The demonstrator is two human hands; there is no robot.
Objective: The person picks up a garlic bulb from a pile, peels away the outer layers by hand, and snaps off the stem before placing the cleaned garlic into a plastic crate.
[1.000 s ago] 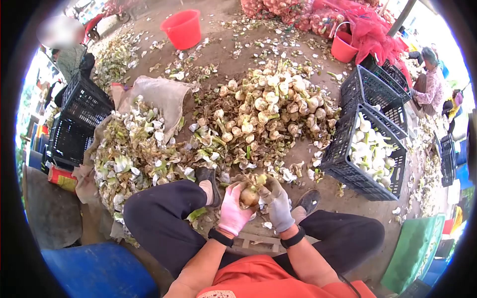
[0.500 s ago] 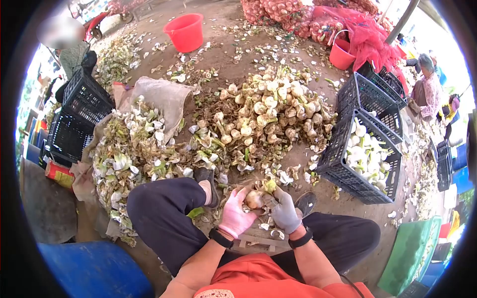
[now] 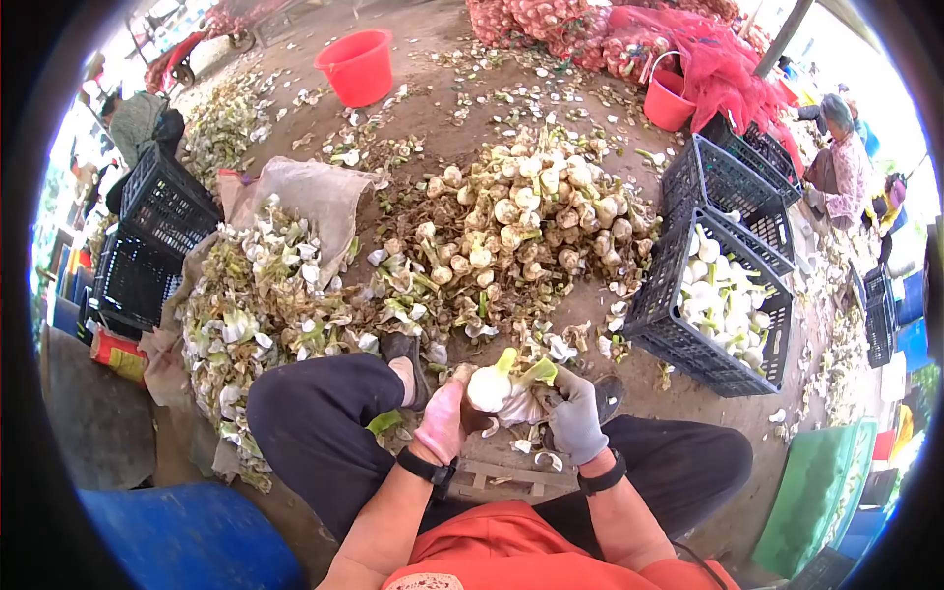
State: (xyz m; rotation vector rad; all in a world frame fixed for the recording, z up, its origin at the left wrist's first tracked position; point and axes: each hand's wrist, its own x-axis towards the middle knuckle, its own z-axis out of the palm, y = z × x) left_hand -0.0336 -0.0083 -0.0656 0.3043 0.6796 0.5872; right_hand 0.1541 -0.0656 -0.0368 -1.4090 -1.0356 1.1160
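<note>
A white garlic bulb (image 3: 486, 390) with a short green stem sits in my left hand (image 3: 444, 418), whose pink-and-white glove wraps round its side. My right hand (image 3: 578, 421), in a grey glove, is closed on the outer skin (image 3: 526, 405) hanging off the bulb's right side, with a green leaf end at its top. Both hands are between my knees. Just ahead lies a big heap of unpeeled garlic bulbs (image 3: 521, 211), browner and dirtier than the one I hold. A black crate (image 3: 678, 349) on the right holds many white peeled bulbs.
Peeled skins (image 3: 256, 315) pile up on the left beside a cloth sack (image 3: 310, 192). Black crates (image 3: 162, 197) stand at the far left. Behind the heap are a red bucket (image 3: 359, 74) and red mesh bags (image 3: 551, 34). A person (image 3: 841, 162) sits at the right.
The brownish bulb between my hands now shows clean white. Its outer skin has come away to the right with my right hand, and the hands are slightly farther apart.
</note>
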